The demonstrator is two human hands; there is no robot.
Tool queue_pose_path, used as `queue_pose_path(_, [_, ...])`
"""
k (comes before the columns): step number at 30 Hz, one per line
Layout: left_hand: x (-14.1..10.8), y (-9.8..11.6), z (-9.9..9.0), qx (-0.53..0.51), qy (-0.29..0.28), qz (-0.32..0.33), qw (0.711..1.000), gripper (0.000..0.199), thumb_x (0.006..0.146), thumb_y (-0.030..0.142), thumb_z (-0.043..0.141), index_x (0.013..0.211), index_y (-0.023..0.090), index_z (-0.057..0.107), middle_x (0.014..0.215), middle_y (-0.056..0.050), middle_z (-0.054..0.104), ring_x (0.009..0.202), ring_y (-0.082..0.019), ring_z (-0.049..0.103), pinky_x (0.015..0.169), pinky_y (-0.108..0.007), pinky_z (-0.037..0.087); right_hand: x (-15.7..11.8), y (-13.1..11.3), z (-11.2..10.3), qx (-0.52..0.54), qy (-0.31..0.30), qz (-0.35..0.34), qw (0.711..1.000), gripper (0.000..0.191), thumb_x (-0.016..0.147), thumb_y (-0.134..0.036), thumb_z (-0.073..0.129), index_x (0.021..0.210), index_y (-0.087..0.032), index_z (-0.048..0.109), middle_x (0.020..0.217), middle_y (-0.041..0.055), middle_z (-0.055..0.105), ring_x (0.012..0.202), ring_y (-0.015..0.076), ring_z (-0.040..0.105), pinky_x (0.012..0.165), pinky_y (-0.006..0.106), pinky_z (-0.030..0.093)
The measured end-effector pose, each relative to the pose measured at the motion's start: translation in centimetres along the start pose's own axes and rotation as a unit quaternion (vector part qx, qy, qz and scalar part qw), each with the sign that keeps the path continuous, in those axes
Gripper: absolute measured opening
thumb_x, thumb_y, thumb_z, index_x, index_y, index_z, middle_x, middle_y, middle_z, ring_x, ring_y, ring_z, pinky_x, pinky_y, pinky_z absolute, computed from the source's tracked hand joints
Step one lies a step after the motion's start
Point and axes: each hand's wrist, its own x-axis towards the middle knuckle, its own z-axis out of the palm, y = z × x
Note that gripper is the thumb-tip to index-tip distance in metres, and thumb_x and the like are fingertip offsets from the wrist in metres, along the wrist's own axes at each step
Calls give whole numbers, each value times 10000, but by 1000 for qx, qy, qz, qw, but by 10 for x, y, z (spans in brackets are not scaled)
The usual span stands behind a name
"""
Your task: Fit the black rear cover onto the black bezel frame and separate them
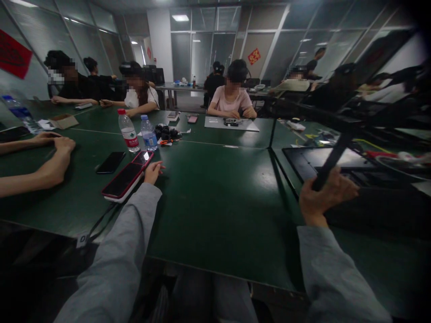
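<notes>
My left hand [154,172] rests on the green table, right beside a smartphone in a red case [126,177]. Its fingers are loosely bent and apart, with nothing seen in them. The phone lies on a white block-like device with a dark strap. On the right, my right hand [325,195] is wrapped around a slanted black bar [332,159]. That bar belongs to a large dark frame whose far parts are blurred and fade into shadow, so its kind is unclear.
A red-capped bottle [128,130] and a blue-capped bottle [148,133] stand beyond the phone. A black phone [111,162] lies left, near another person's arms [50,166]. A person opposite works over a grey board [215,124]. A dark panel [319,159] lies right.
</notes>
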Motion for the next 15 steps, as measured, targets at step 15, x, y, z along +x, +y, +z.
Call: queue_pose_path(15, [5, -18, 9, -7, 8, 68, 998, 990, 646, 552, 884, 1496, 219, 501, 1460, -190, 549, 1157, -278, 641, 938, -424, 545, -5, -58, 17, 151, -9, 63, 986, 707, 1036, -373, 319, 1604, 34, 216, 1014, 159, 719, 1056, 268, 643, 1087, 504, 418])
